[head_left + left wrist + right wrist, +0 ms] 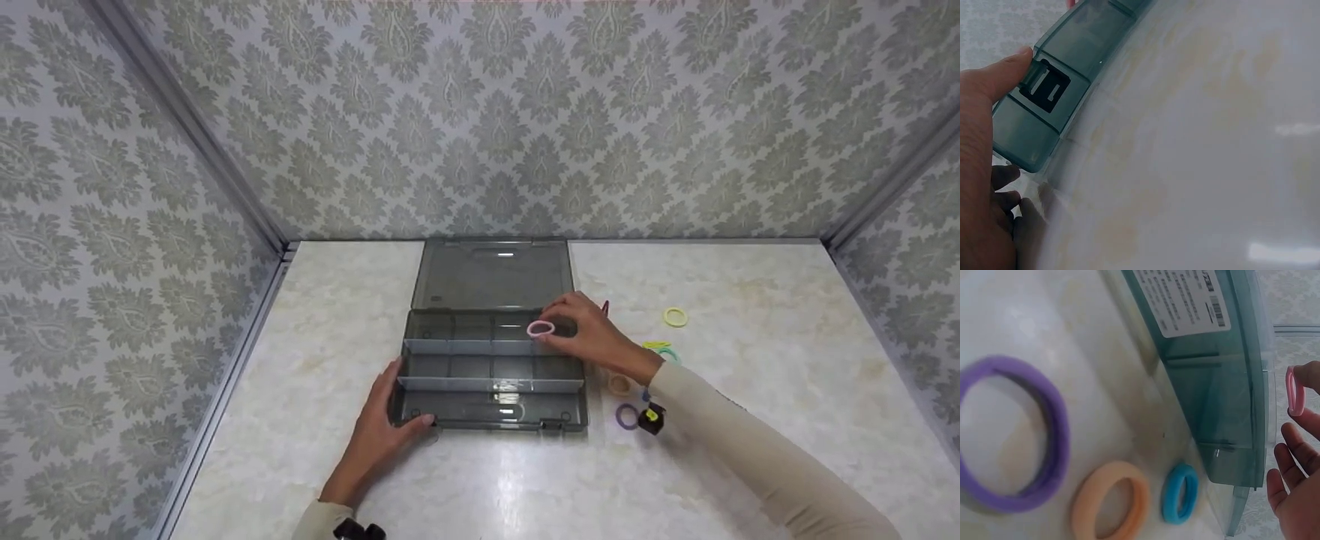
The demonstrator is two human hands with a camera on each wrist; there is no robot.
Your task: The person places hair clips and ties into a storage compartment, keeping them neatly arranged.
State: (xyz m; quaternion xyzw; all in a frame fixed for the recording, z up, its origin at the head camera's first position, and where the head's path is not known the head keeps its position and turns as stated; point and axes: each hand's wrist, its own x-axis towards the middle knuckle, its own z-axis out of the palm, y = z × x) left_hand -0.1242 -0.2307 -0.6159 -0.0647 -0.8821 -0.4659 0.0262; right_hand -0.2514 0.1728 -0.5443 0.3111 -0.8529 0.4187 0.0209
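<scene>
A grey translucent plastic organizer box (pixel 491 426) lies with its lid (pixel 491 277) swung back. White dividers (pixel 491 384) split it into rows. My left hand (pixel 379 416) grips the front left corner, thumb over the front edge by a latch (pixel 1047 87) and fingers along the side. Above the back right compartment, my right hand (pixel 592 334) pinches a pink hair tie (pixel 531 331) between thumb and index finger. In the right wrist view the other fingers are spread loosely near the box's side.
Right of the box lie a purple hair tie (pixel 1060 427), a peach one (pixel 1086 506) and a blue one (pixel 1171 495). Farther back are a yellow hair tie (pixel 665 316), a green one (pixel 673 353) and a red item (pixel 605 307) partly behind my right hand. Patterned walls enclose the table.
</scene>
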